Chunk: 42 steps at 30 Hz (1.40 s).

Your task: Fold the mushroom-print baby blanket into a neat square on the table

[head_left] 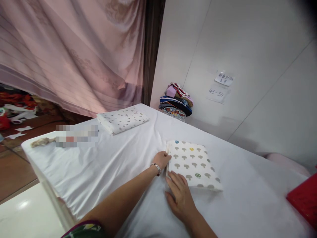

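A folded white cloth (194,158) printed with grey mushrooms, and a few blue, yellow and green ones, lies on a table spread with a white sheet (119,165). At the cloth's left edge, where the layers show, my left hand (161,161) is closed on it, with a bracelet at the wrist. My right hand (180,195) rests at the near left corner of the same cloth, its fingers stretched out. Farther back on the table sits a second folded white cloth (123,119) with small grey and dark marks.
Beside the wall, behind the table, rises a pile of folded fabrics (175,100). Paper notes (219,92) are stuck on the wall. Pink curtains (86,56) hang at the left. Something red (304,198) lies at the right edge, and a frayed cord end (42,142) at the left.
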Tool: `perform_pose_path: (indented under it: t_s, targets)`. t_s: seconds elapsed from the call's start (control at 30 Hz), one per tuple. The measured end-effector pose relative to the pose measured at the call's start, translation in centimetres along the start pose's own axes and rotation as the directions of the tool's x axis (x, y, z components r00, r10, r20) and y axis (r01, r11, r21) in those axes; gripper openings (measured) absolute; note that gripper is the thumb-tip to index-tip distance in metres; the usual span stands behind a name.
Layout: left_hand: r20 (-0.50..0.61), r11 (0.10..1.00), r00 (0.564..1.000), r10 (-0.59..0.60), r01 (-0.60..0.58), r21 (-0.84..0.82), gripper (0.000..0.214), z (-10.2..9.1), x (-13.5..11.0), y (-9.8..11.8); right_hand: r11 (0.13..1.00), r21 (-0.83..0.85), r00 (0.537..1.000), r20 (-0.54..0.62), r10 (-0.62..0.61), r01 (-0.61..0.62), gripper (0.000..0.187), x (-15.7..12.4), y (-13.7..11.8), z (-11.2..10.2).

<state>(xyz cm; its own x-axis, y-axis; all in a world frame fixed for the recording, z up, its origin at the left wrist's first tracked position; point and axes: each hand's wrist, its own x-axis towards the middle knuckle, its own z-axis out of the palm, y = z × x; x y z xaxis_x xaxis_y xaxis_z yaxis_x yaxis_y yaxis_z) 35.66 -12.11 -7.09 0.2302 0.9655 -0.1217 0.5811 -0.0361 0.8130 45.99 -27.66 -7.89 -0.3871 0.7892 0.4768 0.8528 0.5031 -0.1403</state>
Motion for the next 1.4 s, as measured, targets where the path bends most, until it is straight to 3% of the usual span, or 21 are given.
perform_pose_path:
  t_s: [0.5,0.7,0.87,1.0,1.13,1.23,1.3,1.4]
  targets:
    - [-0.063,0.986,0.993,0.098,-0.088,0.142,0.014,0.5,-0.3,0.0,0.998,0.059,1.0,-0.002,0.028,-0.028,0.048,0.2,-0.2,-0.3]
    - [-0.042,0.972,0.991,0.128,-0.117,0.203,0.014,0.5,-0.2,0.1,0.988,0.076,0.991,0.005,0.132,-0.132,0.045,0.1,0.7,-2.2]
    - [-0.028,0.973,0.989,0.143,-0.136,0.186,0.017,0.4,-0.2,0.1,0.988,0.011,0.979,0.141,0.15,-0.153,0.046,-1.2,1.7,-4.6]
    - [-0.055,0.978,0.986,0.156,-0.147,0.148,0.024,0.4,-0.2,0.0,0.958,-0.049,0.949,0.128,0.288,-0.284,0.043,-3.6,3.7,-6.5]
    - [-0.074,0.966,0.976,0.204,-0.188,0.178,0.036,0.2,-0.2,0.1,0.871,-0.125,0.877,0.006,0.48,-0.475,0.041,-7.3,6.7,-7.8]
    - [-0.137,0.902,0.914,0.383,-0.337,0.272,0.041,0.0,-0.5,0.6,0.784,-0.123,0.794,-0.11,0.599,-0.608,0.043,-9.5,8.3,-8.4]
    - [-0.13,0.8,0.816,0.563,-0.498,0.334,0.038,-0.1,-1.3,1.1,0.735,-0.084,0.739,-0.135,0.661,-0.673,0.045,-10.3,8.8,-8.5]
    - [0.008,0.626,0.664,0.748,-0.709,0.326,0.028,0.2,-3.1,1.9,0.679,-0.031,0.678,-0.109,0.727,-0.733,0.047,-10.5,9.4,-8.1]
